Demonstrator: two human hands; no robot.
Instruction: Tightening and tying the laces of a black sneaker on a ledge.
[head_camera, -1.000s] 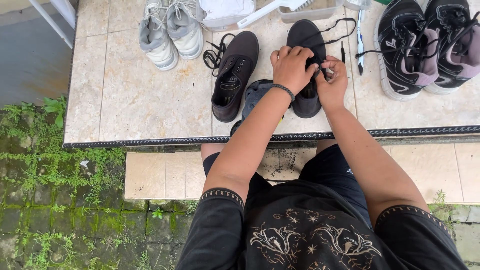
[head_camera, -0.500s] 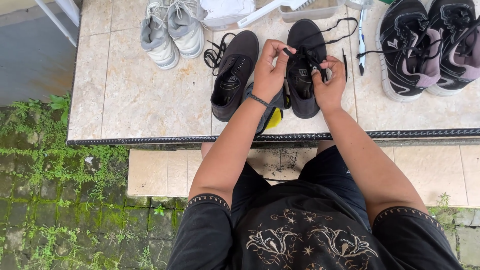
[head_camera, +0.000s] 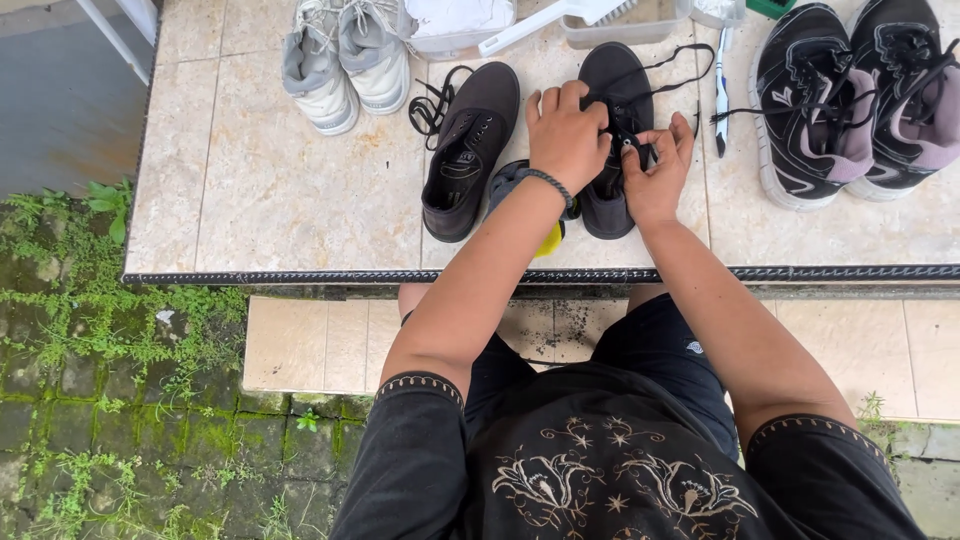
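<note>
Left hand (head_camera: 565, 135) and right hand (head_camera: 658, 170): fingers pinched on the lace (head_camera: 628, 140) of a black shoe (head_camera: 612, 75) lying on the table (head_camera: 280, 190). Beside it, second black shoe (head_camera: 468, 150). Beyond, grey sneakers (head_camera: 345, 55); far right, black-purple sneakers (head_camera: 860, 95).

tiled ledge (head_camera: 270, 200) | grey sneakers (head_camera: 345, 55), black shoes (head_camera: 470, 150), black-purple trainers (head_camera: 850, 100), brush (head_camera: 545, 22)

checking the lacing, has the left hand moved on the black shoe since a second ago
Yes. The left hand has slid from the black shoe's right side to its left edge, nearer the other black shoe.
</note>
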